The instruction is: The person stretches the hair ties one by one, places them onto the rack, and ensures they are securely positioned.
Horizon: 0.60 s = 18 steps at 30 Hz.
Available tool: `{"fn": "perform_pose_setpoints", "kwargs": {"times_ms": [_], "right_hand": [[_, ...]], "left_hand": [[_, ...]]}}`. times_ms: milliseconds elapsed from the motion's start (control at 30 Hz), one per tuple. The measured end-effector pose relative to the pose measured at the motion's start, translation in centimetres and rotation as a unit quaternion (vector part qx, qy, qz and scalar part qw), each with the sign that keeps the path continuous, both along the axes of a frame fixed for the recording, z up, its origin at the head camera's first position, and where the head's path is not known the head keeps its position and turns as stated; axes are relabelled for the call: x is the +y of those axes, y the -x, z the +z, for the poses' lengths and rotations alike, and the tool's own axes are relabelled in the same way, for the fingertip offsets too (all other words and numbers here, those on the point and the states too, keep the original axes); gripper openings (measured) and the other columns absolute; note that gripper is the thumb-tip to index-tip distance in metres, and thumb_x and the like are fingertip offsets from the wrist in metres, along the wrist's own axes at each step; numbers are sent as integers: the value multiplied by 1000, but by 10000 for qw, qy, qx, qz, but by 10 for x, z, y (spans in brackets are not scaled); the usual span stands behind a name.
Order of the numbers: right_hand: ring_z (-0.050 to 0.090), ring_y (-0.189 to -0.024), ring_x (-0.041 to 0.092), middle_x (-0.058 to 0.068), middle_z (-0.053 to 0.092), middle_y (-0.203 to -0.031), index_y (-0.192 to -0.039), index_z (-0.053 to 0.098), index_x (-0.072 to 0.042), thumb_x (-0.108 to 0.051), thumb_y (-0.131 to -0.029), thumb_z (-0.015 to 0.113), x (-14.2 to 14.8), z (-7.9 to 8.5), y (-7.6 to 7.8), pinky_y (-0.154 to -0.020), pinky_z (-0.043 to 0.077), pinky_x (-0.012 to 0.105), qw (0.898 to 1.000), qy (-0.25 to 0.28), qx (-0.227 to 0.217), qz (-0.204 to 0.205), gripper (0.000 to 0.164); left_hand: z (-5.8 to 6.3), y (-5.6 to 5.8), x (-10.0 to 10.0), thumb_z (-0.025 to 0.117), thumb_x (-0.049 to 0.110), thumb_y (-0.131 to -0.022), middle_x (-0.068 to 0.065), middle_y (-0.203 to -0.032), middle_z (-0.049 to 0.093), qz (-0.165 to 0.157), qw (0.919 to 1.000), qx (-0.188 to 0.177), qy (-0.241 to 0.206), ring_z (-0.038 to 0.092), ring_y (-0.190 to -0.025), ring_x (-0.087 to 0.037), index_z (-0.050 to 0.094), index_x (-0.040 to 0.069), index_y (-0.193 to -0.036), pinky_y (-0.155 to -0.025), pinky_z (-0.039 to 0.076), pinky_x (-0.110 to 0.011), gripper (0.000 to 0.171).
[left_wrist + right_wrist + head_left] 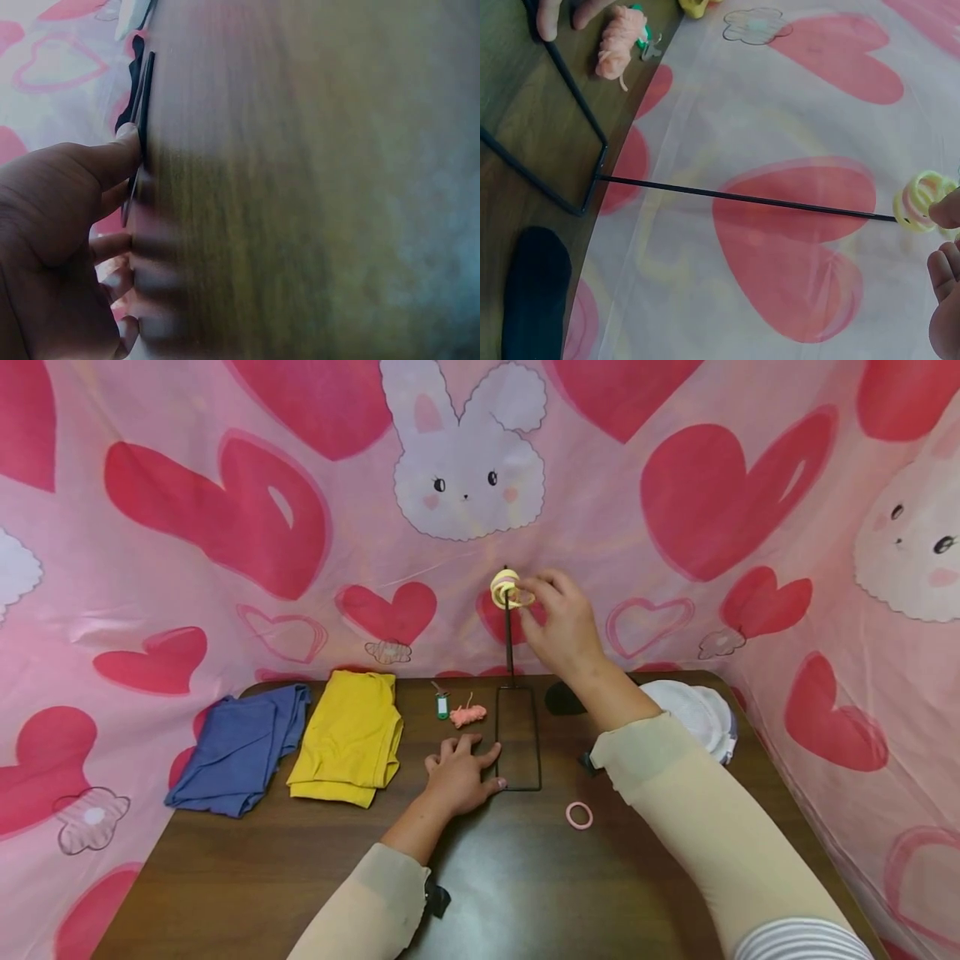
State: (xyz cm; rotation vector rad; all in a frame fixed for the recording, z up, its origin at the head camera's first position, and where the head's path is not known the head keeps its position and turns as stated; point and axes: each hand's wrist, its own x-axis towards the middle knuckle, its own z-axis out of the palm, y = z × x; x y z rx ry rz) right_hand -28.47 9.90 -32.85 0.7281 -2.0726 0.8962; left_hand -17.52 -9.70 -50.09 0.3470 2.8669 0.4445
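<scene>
A black wire stand [539, 739] has a rectangular base lying on the table and a thin upright rod. My left hand [459, 779] rests with spread fingers at the base's left side, its thumb on the near left corner. In the left wrist view, the thumb [124, 154] presses on the dark bar. At the rod's upper end, several pale yellow rings [504, 578] hang bunched, with a pinkish one among them. My right hand [564, 625] pinches a yellow ring there between thumb and fingers. A loose pink ring [579, 816] lies on the table, right of the base.
Folded blue cloth [242, 747] and yellow cloth [348, 735] lie at left. A green key tag [442, 706] and a pink yarn bundle [468, 716] sit left of the stand. Right of it are a black object [564, 699] and white round items [686, 714]. A patterned curtain rises behind.
</scene>
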Motion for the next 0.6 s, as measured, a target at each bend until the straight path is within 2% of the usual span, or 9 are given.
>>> {"fn": "perform_pose_setpoints", "kwargs": {"times_ms": [133,233,367,600], "right_hand": [[62,-109,36,21,65,-114,-114,76,0,2,-85,76,5,-5,-4,-97,51,48,10000,-19,-18,5,29],[63,-107,35,20,66,-115,-115,76,0,-1,-88,75,8,-10,-10,-93,54,48,10000,-28,-47,45,27],[64,-100,32,18,66,-114,-114,75,0,-2,-87,77,15,-18,-21,-84,57,45,9998,-76,-70,165,27],[64,-88,26,14,68,-111,-114,76,-2,-1,-86,80,28,-33,-41,-80,56,42,9988,-107,-189,445,29]], "left_hand": [[-1,1,0,65,60,-96,-4,-166,31,-9,10000,24,-23,25,-146,-40,47,39,-156,-99,28,-66,66],[-1,1,1,66,60,-96,-4,-165,32,-20,10000,50,-14,26,-146,-41,47,38,-156,-99,28,-67,66],[-1,0,1,66,59,-96,-4,-165,32,-27,10000,76,-17,27,-145,-41,48,38,-156,-98,29,-66,66],[-2,0,1,64,61,-96,-3,-166,30,17,10000,14,45,25,-146,-39,45,41,-156,-100,28,-65,66]]}}
